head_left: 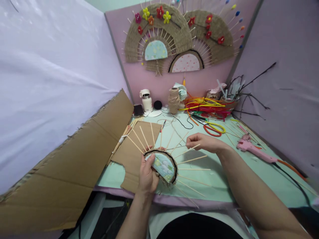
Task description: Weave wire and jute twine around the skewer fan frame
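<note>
My left hand (149,171) grips a half-round fan piece (163,166), thumb on its blue-green floral cloth and fingers behind. A black cord and a brown twine band run round its curved edge. Thin wooden sticks (193,169) radiate outward from that edge. To the right of the upper sticks, my right hand (201,142) is closed, fingertips pinching a thin strand of twine (178,147) that stretches to the fan. A cone of brown twine (173,100) stands at the back of the table, and a loose strand trails forward from that area.
Cardboard (119,146) lies under and left of the fan, beside a tall cardboard panel (99,132). Scissors (213,129), pipe cleaners (206,104) and a pink glue gun (256,151) lie to the right. A white bottle (146,101) stands behind. Finished fans (159,30) hang on the back wall.
</note>
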A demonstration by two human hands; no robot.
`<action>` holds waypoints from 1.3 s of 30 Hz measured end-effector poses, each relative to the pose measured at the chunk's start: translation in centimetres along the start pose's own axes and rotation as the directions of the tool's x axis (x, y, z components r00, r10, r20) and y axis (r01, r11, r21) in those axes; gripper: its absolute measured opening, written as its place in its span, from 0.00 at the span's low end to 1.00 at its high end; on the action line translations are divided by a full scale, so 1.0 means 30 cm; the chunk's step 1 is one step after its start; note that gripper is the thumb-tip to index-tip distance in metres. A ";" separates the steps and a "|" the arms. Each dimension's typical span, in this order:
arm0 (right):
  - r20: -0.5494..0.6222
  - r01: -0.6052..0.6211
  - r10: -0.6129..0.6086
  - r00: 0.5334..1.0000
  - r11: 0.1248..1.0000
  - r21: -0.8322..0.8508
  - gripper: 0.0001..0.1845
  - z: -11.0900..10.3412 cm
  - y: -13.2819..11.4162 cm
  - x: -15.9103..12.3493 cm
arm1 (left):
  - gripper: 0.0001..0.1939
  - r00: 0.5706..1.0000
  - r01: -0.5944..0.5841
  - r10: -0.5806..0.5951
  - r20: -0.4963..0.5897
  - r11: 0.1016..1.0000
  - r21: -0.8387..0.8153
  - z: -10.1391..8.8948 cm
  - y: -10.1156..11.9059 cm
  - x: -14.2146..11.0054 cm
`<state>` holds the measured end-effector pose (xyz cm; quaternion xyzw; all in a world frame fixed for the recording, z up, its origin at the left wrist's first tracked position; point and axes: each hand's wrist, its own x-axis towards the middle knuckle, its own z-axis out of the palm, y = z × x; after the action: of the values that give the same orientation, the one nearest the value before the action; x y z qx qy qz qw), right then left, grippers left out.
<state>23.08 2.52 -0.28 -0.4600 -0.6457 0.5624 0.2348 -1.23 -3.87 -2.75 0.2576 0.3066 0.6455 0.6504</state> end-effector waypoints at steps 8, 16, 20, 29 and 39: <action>-0.083 0.022 -0.020 0.996 0.999 0.029 0.18 -0.017 0.016 0.005 | 0.22 0.993 0.072 -0.074 0.093 0.997 0.029 0.004 -0.008 -0.012; -0.060 0.032 -0.029 0.998 0.998 0.054 0.17 -0.021 0.019 0.003 | 0.20 0.995 0.048 -0.052 0.089 0.998 0.043 0.006 -0.002 -0.007; -0.191 0.158 -0.100 0.977 0.936 0.315 0.15 -0.028 0.021 0.008 | 0.22 0.993 0.085 -0.091 0.081 0.993 0.077 0.003 0.002 -0.008; -0.315 0.410 -0.309 0.898 0.847 0.339 0.15 -0.008 0.000 -0.008 | 0.22 0.995 0.092 -0.095 0.028 0.990 0.106 0.024 0.017 -0.010; 0.206 0.159 -0.139 0.969 0.984 -0.085 0.18 0.032 -0.019 -0.005 | 0.23 0.998 -0.039 0.036 -0.056 0.997 -0.067 0.042 0.019 0.011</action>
<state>22.18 1.93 0.05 -0.3629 -0.7262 0.5530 0.1872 -0.71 -3.44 -1.50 0.2231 0.2974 0.6745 0.6378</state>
